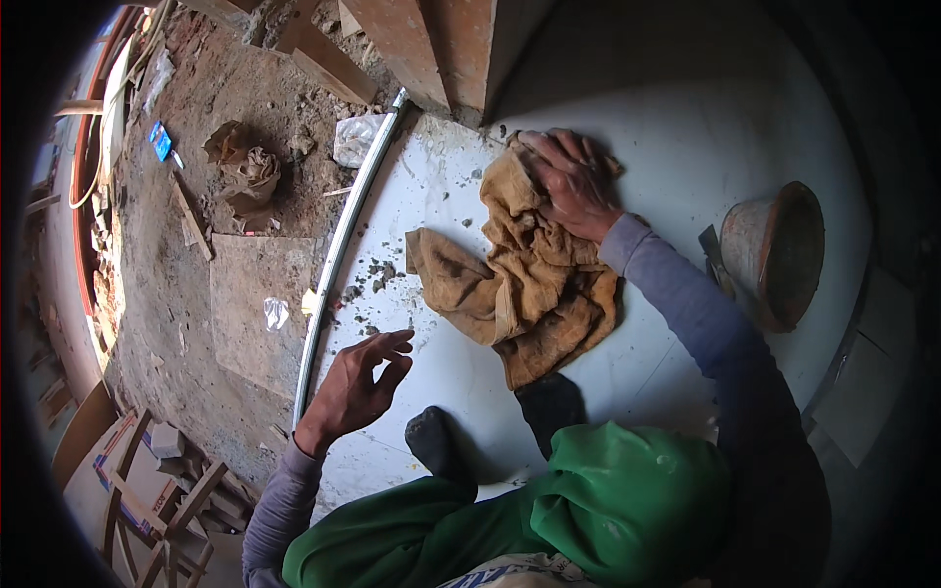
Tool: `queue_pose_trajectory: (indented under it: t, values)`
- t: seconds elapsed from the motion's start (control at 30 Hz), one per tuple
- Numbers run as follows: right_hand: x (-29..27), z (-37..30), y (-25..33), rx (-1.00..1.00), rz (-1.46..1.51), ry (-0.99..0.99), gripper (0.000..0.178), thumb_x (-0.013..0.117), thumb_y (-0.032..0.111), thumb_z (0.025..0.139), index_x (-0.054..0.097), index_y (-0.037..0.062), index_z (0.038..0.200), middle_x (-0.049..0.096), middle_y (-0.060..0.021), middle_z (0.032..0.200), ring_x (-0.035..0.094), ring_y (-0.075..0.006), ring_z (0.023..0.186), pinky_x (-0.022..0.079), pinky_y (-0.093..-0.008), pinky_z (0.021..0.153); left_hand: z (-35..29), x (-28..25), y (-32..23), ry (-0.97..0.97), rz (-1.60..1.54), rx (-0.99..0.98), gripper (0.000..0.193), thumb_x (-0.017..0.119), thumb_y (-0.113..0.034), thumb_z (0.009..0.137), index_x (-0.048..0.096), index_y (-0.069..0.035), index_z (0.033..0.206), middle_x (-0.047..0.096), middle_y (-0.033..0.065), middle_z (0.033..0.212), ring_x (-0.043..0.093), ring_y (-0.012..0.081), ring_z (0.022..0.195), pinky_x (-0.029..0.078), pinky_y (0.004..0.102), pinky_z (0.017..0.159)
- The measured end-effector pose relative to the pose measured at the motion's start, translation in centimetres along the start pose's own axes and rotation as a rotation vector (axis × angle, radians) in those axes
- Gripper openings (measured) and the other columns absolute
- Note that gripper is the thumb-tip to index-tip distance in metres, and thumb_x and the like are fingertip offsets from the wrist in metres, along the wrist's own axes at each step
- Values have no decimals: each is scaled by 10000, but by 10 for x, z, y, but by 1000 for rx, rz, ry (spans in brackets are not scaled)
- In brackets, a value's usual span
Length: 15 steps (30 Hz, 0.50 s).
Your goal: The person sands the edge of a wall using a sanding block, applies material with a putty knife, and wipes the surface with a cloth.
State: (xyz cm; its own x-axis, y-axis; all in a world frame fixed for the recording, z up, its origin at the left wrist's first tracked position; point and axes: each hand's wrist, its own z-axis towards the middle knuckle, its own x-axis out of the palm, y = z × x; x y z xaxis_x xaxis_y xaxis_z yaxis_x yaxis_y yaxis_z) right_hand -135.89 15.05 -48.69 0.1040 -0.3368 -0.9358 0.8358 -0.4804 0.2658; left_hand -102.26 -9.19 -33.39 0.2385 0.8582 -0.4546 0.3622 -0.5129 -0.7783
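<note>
Right now the right hand (573, 186) lies flat, palm down, fingers spread, pressing on the upper end of a crumpled tan cloth (524, 284). That cloth sprawls across a smooth white floor slab (686, 127), bunched in thick folds, with one flap reaching out to the left and its lower end near a dark-socked foot (551, 407). The grey sleeve (676, 289) of the right arm runs from the wrist down toward the lower right.

Over on the other side, the left hand (358, 387) hovers open and loose, fingers half curled, holding nothing, just inside the slab's left edge and well apart from the cloth. A second dark-socked foot (431, 441) sits just below it, and green trousers (608, 510) fill the bottom of the view.

Small crumbs of grit and mortar (377, 274) are scattered on the white surface between the cloth and a long metal strip (343, 245) that borders the slab. Beyond that strip lies bare dirt ground (245, 127) with a crumpled brown bag (250, 171), a scrap of clear plastic (355, 137) and a small blue packet (160, 139).

To the right of the arm, a rusty, cement-crusted metal pan (774, 255) rests on the slab, tipped on its side, with a trowel blade (713, 255) just beside it.
</note>
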Motion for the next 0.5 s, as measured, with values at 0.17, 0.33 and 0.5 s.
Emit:
queue_pose_trajectory:
  t: [0.17, 0.33, 0.5]
  values:
    - [25, 24, -90, 625, 522, 372, 411, 673, 142, 939, 767, 152, 1339, 693, -87, 1409, 580, -319, 1386, 428, -632, 1164, 3, 6, 15, -14, 87, 37, 294, 690, -54, 1026, 676, 10, 1312, 788, 205, 1184, 796, 348, 1014, 626, 433, 880]
    - [9, -5, -2, -212, 20, -53, 400, 617, 123, 989, 744, 61, 1363, 721, -201, 1334, 613, -387, 1366, 429, -474, 1221, -5, -8, -10, -25, -12, -39, 343, 686, -127, 1054, 657, 26, 1359, 785, 238, 1144, 805, 347, 1014, 626, 439, 878]
    - [42, 46, -83, 504, 646, 365, 427, 663, 91, 916, 766, 122, 1328, 704, -128, 1376, 578, -380, 1402, 431, -565, 1206, -5, 1, 6, -7, 40, -139, 334, 675, -104, 1035, 710, -2, 1351, 804, 188, 1179, 801, 297, 1026, 617, 411, 908]
